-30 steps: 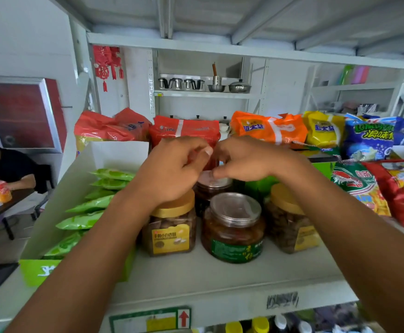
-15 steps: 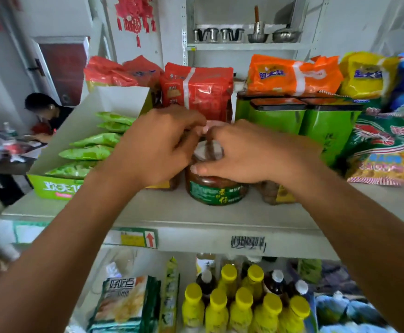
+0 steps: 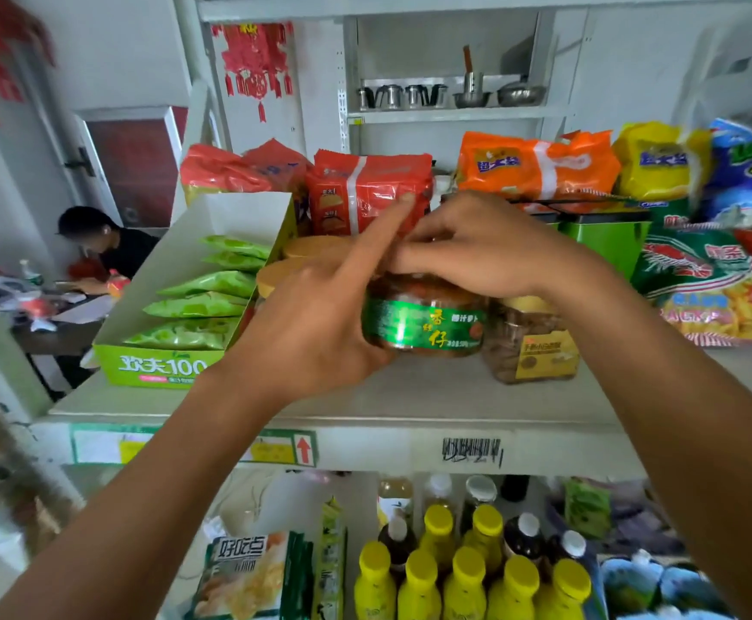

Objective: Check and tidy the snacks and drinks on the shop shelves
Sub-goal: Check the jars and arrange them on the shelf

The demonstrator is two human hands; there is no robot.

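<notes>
The left hand [image 3: 316,324] is wrapping the left side of the squat clear plastic jar with a green label [image 3: 428,326], forefinger sticking up. The right hand [image 3: 490,248] is curling over its lid from above. The jar is sitting upright between both palms, equally near each, just above or on the white shelf board [image 3: 410,396].

Green box [image 3: 159,364] — "100"; lower packet [image 3: 240,570] — "好吃点".

A person [image 3: 110,243] sits at a table [image 3: 56,337]; red ornament [image 3: 255,69], perhaps paper, on the wall.
</notes>
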